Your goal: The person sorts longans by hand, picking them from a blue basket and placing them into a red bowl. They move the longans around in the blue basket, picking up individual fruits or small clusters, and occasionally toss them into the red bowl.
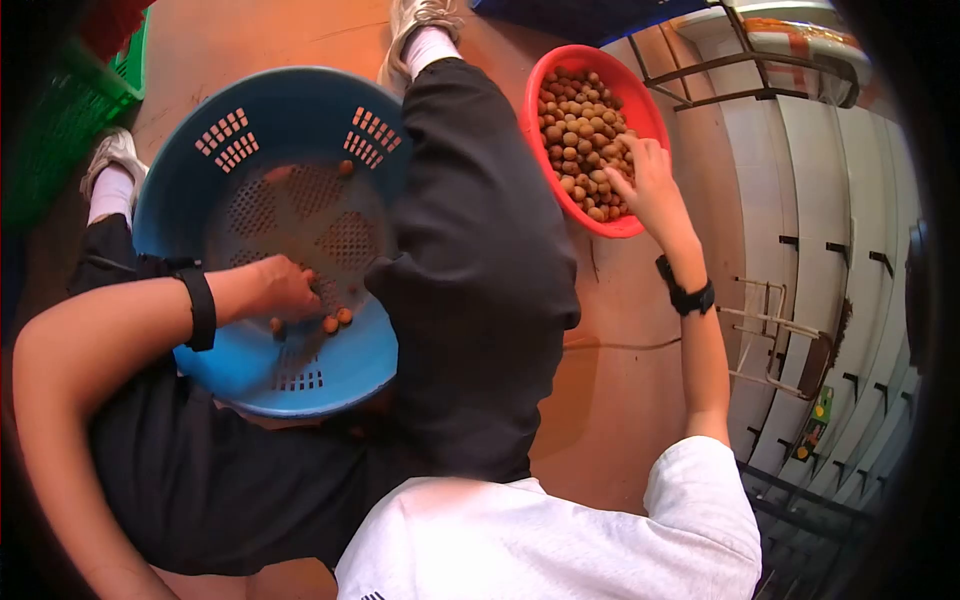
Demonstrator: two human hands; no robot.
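Note:
My left hand (284, 288) is low inside a large blue plastic basket (170, 190) with slotted walls and a perforated bottom. Its fingers are curled, and whatever they may hold is hidden. Near it lie a few loose round brown fruits that look like longans (331, 324). Over the right side of a red basin (533, 110) reaches my right hand (652, 190), thumb and fingers apart, the tips touching the heap of longans (580, 130) inside.
My bent leg (480, 250) in dark trousers stands between the basket and the basin. A green crate (75, 110) is at the far left, and a blue container (580, 15) at the top. Metal frames (780, 330) and pale panels (810, 200) line the right side.

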